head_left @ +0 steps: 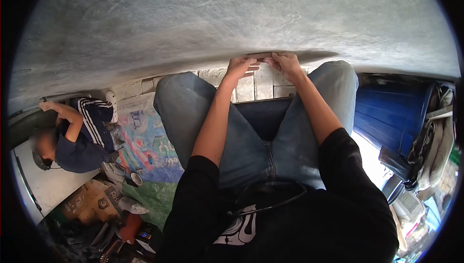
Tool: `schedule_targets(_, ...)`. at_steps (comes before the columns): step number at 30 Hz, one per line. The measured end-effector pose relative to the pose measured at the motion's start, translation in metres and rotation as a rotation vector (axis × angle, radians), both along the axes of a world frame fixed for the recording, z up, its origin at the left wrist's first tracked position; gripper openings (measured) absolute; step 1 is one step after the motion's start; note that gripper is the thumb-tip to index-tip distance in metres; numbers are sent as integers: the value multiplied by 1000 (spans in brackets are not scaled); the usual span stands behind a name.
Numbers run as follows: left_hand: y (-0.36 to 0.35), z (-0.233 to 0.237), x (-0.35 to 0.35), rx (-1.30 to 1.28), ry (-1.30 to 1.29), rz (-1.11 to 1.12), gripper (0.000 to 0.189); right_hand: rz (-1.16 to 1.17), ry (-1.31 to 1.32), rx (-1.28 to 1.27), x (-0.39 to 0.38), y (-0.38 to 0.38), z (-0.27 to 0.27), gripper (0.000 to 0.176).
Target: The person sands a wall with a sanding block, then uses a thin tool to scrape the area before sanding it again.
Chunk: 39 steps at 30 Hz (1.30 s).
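Note:
Both of my hands meet at the lower part of a grey curved surface [232,11], above my knees. Between them is a thin, flat brownish strip [260,56], held against that surface. My left hand [241,67] has its thumb and fingers closed on the strip's left end, with some lower fingers spread. The strip's right end is pinched by my right hand [286,65]. What the strip is made of cannot be made out. Pale bricks [263,83] show beneath my hands.
At the left, a co-worker [79,139] sits by the same surface, near a colourful sheet [145,139] and a cardboard box [92,202]. A white cup [137,179] is nearby. At the right stand a blue container [391,115] and piled items.

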<state>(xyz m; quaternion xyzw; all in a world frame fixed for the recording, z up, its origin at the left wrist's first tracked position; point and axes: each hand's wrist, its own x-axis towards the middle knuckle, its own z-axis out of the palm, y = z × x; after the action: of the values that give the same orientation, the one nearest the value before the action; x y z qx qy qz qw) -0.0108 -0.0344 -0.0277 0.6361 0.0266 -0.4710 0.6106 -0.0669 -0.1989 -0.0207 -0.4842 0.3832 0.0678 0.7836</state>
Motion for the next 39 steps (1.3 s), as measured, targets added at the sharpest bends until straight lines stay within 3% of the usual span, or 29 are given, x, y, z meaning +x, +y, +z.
schedule_targets(2,-2,4,1,-89,36,21,32,-56,63,-8,-1,-1,-1,23)
schedule_targets(5,-6,8,0,-181,110,199,29,-49,0,63,2,4,8,23)
schedule_targets(8,-7,1,2,-296,115,238,29,-61,-111,120,-1,7,3,23)
schedule_targets(12,-11,-1,10,-262,187,154,30,-130,-73,73,-3,7,-4,23)
schedule_targets(18,-14,-15,1,-219,34,307,24,-90,-98,61,-4,11,-11,24)
schedule_targets(25,-18,-5,1,-240,86,420,22,-100,-145,59,-5,13,-2,23)
schedule_targets(29,-17,-15,1,-196,107,351,25,-131,-36,117,-2,14,-17,23)
schedule_targets(35,-14,3,3,-233,110,354,25,-125,-201,91,-6,11,-6,21)
schedule_targets(37,-14,0,1,-199,91,306,25,-96,-105,202,-3,7,-15,22)
schedule_targets(39,-17,-9,1,-139,117,362,26,-117,-78,147,-2,12,-18,22)
